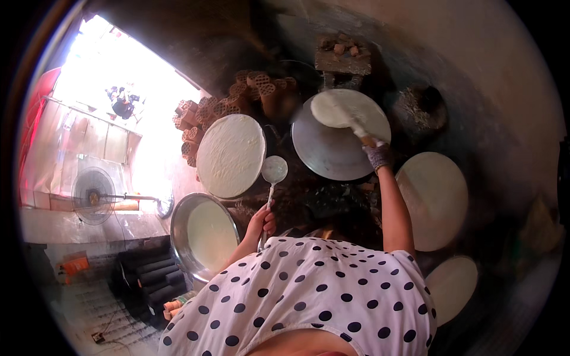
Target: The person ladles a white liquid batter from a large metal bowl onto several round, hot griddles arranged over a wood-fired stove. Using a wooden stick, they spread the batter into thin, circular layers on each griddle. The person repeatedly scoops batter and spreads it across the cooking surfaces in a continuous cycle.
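A brush or spatula-like tool, blurred, is in my gloved right hand, over a round metal griddle. A pale batter layer covers the griddle's upper part. My left hand grips a long-handled ladle, whose coated round bowl is raised left of the griddle. Below and left stands a metal basin of pale batter. A round pan covered with a textured white layer lies further up. Right of my right arm is a round pale surface.
Perforated clay-coloured cylinders are stacked behind the left pan. A stool bears broken pieces beyond the griddle. Another pale disc is at lower right. Black cylinders lie at lower left, below a standing fan. A person is outside.
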A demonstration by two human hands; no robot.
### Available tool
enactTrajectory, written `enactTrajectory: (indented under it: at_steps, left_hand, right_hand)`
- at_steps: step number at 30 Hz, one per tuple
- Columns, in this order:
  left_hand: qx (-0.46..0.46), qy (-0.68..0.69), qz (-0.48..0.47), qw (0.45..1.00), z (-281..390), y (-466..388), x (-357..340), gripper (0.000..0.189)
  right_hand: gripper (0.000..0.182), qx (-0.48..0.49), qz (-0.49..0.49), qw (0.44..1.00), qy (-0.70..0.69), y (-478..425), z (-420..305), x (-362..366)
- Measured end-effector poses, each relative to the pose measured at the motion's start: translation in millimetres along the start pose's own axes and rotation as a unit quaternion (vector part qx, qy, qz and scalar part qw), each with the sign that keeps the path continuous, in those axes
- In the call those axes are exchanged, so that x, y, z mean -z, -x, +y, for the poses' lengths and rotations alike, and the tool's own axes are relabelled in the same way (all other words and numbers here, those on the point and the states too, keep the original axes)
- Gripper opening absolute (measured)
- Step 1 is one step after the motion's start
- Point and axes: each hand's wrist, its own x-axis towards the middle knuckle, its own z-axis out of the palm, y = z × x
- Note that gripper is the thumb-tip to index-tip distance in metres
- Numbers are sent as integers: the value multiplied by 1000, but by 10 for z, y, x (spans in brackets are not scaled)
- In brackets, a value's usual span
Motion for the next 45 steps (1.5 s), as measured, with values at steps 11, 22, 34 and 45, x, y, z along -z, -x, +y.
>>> enactTrajectory:
  at_steps: [11, 22, 34, 45]
  left_hand:
    - [17, 24, 8, 1000, -108, 57, 36, 32]
    - [17, 54, -4, 998, -113, 10, 85, 31]
    - [24, 141, 12, 990, -202, 34, 220, 27]
    - [15, 133, 26, 991, -423, 85, 75, 27]
  right_hand:
    - [45, 110, -128, 983, -78, 68, -42, -177]
    - [49, 112, -194, 974, -22, -16, 11, 92]
    - [43, 106, -187, 975, 56, 134, -235, 229]
    - [42, -16, -94, 988, 119, 612, -274, 89]
